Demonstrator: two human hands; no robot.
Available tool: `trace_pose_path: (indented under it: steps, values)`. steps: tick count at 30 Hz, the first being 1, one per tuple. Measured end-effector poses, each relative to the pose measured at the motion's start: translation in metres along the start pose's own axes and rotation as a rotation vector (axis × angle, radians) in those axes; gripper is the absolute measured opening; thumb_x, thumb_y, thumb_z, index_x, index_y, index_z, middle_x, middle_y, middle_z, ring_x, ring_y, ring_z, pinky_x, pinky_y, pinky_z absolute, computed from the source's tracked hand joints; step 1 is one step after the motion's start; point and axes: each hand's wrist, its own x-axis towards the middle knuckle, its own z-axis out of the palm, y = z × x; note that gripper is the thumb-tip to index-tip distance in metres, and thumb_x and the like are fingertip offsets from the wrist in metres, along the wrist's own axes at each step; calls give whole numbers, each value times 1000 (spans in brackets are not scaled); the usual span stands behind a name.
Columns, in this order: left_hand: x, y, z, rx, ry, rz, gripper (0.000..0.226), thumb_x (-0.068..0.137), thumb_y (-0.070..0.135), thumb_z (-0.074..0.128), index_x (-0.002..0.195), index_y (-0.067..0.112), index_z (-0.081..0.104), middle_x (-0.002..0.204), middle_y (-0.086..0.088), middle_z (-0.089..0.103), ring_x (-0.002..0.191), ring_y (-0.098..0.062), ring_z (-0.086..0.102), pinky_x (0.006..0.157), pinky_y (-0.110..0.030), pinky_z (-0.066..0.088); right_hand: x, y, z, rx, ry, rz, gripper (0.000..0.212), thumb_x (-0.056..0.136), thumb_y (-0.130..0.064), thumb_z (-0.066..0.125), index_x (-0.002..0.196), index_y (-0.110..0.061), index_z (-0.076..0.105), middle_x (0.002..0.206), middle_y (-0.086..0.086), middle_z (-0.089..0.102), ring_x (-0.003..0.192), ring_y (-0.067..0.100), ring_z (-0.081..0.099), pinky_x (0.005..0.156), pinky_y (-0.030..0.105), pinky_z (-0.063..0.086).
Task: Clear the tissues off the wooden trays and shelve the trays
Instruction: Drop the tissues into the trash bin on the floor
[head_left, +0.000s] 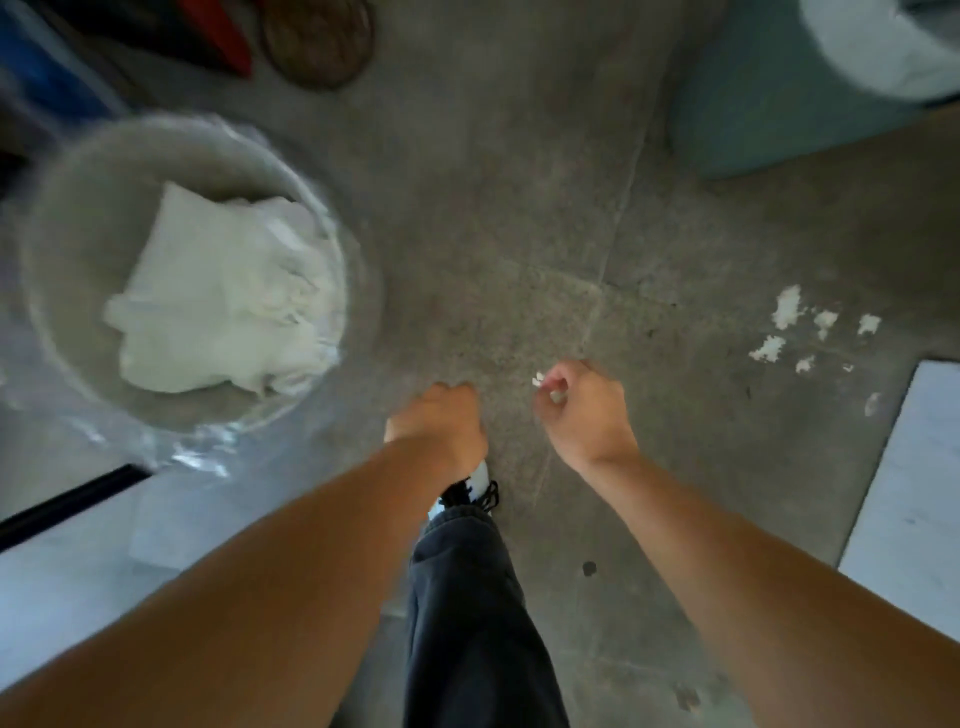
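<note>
I look straight down at a grey concrete floor. A round bin (57, 249) lined with a clear bag stands at the left, and crumpled white tissues (218, 291) lie inside it. My left hand (441, 415) hangs over the floor just right of the bin, fingers curled shut, nothing visible in it. My right hand (587, 405) is beside it, fingers pinched on a tiny white tissue scrap (537, 381). No wooden tray is in sight.
White flecks (789, 312) mark the floor at the right. A woven round mat (317, 36) lies at the top, a teal block (769, 109) at upper right, white panels (914, 499) at the right and lower left. My leg and shoe (467, 493) are below my hands.
</note>
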Motion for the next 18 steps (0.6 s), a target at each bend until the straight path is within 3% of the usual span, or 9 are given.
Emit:
trace_pose_path:
  steps: [4,9,12,15,18]
  values:
    - [-76,-3,-67,-123,-6,-51,34,93,28,49,123,11,54,126,-17,58,114,-38,58,86,-44,49,-33,-113,-57,74,75,-213,10,83,-6,66,76,-6,60,82,14,61,69,18,50,62,17,28]
    - [-149,-37,-129,-329,33,-87,32,91,20,50,119,10,61,117,-14,66,106,-32,62,86,-41,53,-78,-251,-73,128,47,-391,8,81,-8,65,77,-5,59,83,14,62,76,25,54,68,27,36]
    - [-170,-83,-146,-290,58,-208,32,90,24,49,115,9,61,116,-13,65,107,-34,61,82,-39,50,-81,-294,-54,37,-59,-378,11,85,-10,61,84,0,63,93,21,63,89,34,58,74,34,39]
    - [-183,-129,-158,-293,82,-339,31,89,23,49,114,9,60,111,-14,62,101,-35,61,71,-38,46,-77,-310,-39,-115,-192,-260,16,87,-18,58,89,-4,67,105,20,60,91,35,59,69,29,39]
    - [-206,-153,-172,-310,101,-360,34,88,20,52,120,10,58,114,-17,61,95,-33,60,69,-38,46,-93,-319,-43,-275,-282,-214,21,88,-21,54,69,-11,53,97,19,61,83,32,59,65,31,42]
